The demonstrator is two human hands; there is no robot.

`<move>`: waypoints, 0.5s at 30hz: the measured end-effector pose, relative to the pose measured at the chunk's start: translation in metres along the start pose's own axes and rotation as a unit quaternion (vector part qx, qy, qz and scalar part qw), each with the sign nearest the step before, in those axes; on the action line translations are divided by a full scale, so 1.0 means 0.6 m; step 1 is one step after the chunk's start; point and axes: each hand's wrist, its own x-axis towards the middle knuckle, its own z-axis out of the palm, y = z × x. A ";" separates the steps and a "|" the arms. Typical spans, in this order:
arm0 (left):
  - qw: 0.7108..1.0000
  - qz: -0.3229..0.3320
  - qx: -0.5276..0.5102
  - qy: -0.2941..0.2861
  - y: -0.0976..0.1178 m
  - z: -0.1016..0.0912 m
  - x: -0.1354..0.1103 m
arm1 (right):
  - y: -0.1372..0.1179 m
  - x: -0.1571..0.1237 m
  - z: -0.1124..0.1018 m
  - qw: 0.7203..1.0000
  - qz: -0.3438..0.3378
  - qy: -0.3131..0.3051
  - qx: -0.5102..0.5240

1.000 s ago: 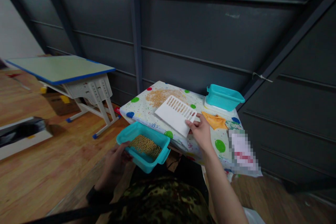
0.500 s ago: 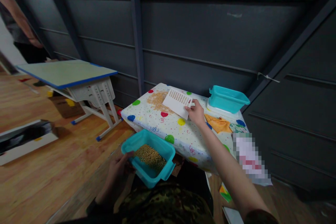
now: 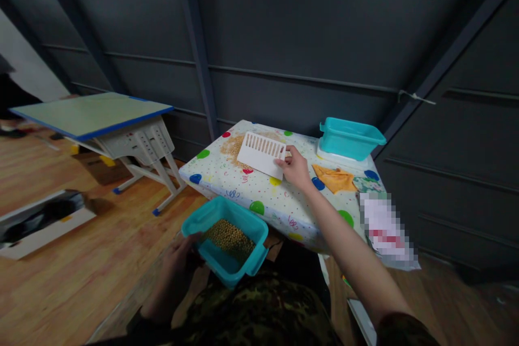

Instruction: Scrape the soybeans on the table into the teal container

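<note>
My left hand (image 3: 180, 259) grips the near left rim of a teal plastic basket (image 3: 243, 216), held in front of the table's near edge. A layer of soybeans (image 3: 231, 238) covers part of its bottom. My right hand (image 3: 295, 167) pinches the right end of a white slotted plastic board (image 3: 259, 161) between thumb and fingers. The board is tilted over a spread of soybeans (image 3: 230, 147) on the patterned tablecloth (image 3: 227, 178) and hides part of them. Whether its lower edge touches the cloth I cannot tell.
At the back right, a second teal basket (image 3: 351, 140) stands on a white base. An orange cloth (image 3: 335, 178) lies in front of it. A blurred-out white bag (image 3: 387, 232) hangs at the right edge. To the left stand a desk (image 3: 93, 111) and an open box (image 3: 48, 227) on the floor.
My right hand has shifted the white board slightly left across the scattered soybeans, and it now covers more of them. The basket in my left hand stays nearly in place. The view has turned slightly.
</note>
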 end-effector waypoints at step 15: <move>0.999 0.022 -0.023 -0.011 0.029 -0.003 -0.036 | -0.010 -0.009 0.030 0.999 -0.039 -0.016 -0.009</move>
